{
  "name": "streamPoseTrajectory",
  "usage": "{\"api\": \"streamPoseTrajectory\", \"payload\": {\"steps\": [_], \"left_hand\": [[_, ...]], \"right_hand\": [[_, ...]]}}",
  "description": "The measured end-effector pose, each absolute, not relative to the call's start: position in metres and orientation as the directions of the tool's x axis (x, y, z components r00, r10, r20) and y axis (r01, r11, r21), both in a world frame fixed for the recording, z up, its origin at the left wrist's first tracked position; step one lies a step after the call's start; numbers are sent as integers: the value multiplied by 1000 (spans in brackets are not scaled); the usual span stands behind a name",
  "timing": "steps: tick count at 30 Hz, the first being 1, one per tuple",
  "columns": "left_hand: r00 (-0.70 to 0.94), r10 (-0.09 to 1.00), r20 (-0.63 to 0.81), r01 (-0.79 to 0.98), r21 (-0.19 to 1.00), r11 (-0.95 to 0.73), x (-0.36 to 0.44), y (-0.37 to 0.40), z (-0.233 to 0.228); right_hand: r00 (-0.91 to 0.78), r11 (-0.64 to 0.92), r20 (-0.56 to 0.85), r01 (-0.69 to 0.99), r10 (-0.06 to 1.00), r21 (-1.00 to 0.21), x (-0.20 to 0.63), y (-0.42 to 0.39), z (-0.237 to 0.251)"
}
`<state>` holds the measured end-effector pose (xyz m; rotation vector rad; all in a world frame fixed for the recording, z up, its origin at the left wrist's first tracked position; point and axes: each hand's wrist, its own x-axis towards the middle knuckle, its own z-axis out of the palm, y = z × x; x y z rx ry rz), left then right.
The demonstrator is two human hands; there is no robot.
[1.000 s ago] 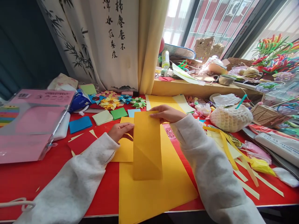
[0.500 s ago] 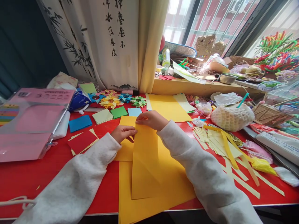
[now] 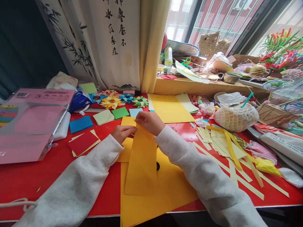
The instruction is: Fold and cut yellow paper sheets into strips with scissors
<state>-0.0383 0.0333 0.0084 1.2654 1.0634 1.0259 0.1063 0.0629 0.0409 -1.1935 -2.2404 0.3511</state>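
Paper strip (image 3: pixel 141 160) – both hands pinch its top.

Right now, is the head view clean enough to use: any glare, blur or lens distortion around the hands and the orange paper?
Head view: the left hand, right hand and folded orange paper strip are sharp and evenly daylit; the barred window is blown out; wide-angle bending shows at the frame edges.

We pinch the top edge of a folded orange sheet (image 3: pixel 141 164) between our left hand (image 3: pixel 123 132) and right hand (image 3: pixel 149 121), above larger orange paper (image 3: pixel 170 189) on the red table (image 3: pixel 47 176).
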Motion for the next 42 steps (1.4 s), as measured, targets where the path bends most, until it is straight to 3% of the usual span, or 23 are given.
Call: {"api": "streamPoseTrajectory", "payload": {"steps": [13,21,28,38,42], "left_hand": [[311,949,-51,36,998,42,-34,27,4],[273,961,35,116,991,-69,-36,27,3],[449,892,50,2,998,-57,-36,26,8],[520,846,123,-40,992,-119,-36,20,8],[516,853,73,40,993,-109,-35,23,-4]], "right_hand": [[-202,471,528,764,824,-442,160,83,69],[-81,463,667,782,740,-418,193,88,90],[-1,419,819,859,574,-293,209,67,119],[-1,347,941,930,338,-123,200,30,144],[145,354,966,910,212,-215,227,26,153]]}}
